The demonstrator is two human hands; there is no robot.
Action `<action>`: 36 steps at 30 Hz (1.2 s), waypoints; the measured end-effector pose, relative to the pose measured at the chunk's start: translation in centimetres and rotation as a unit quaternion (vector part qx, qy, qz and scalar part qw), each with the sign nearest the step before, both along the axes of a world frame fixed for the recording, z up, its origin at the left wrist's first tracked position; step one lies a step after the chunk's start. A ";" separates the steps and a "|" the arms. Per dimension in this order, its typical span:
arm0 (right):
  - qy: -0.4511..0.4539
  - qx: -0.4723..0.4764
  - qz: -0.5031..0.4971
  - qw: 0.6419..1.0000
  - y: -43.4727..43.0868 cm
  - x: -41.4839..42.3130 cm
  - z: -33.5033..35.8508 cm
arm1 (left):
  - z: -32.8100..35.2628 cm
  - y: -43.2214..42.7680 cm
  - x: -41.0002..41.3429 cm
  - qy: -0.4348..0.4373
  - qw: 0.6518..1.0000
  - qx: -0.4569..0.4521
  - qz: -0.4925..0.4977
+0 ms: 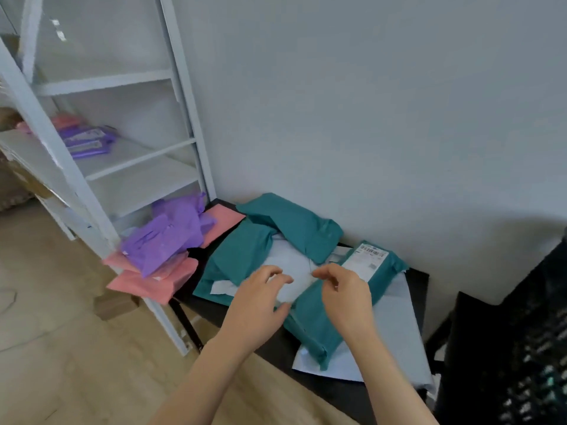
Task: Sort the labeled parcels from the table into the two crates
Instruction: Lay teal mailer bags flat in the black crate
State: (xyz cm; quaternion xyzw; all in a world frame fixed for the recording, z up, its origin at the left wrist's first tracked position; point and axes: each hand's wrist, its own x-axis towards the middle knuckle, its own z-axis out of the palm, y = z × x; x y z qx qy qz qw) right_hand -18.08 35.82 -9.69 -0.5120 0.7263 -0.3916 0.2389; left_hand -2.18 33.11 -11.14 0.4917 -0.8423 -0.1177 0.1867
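A low black table (417,280) against the wall carries a heap of soft parcels: several teal ones (294,225), white ones (395,329), pink ones (150,286) and a purple bundle (165,237). One teal parcel (319,320) shows a white shipping label (366,257). My left hand (260,299) hovers with curled fingers over a white parcel (294,265) in the middle of the heap. My right hand (343,289) is just beside it, fingers bent over the labelled teal parcel. Neither hand clearly holds anything.
A white metal shelf rack (92,185) stands left of the table, with purple and pink packets (87,139) on a shelf. A dark mesh crate (515,348) is at the right edge. Wooden floor (61,348) lies in front, with a small cardboard box (116,306).
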 end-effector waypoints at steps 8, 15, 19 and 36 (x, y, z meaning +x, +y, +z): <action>-0.043 0.026 -0.058 0.997 -8.1 -2.0 -1.3 | -1.1 -8.8 -1.0 -0.025 0.999 0.034 -0.027; -0.060 0.066 -0.062 0.994 -11.4 -2.7 -2.7 | -2.4 -12.9 -1.2 -0.046 0.997 0.053 -0.042; -0.049 0.085 -0.077 0.992 -13.2 -2.9 -3.2 | -2.5 -16.0 -1.9 -0.035 0.995 0.058 -0.072; 0.092 0.234 -0.018 0.968 -21.7 0.4 -7.3 | -4.5 -29.2 -1.4 -0.078 0.979 0.071 -0.172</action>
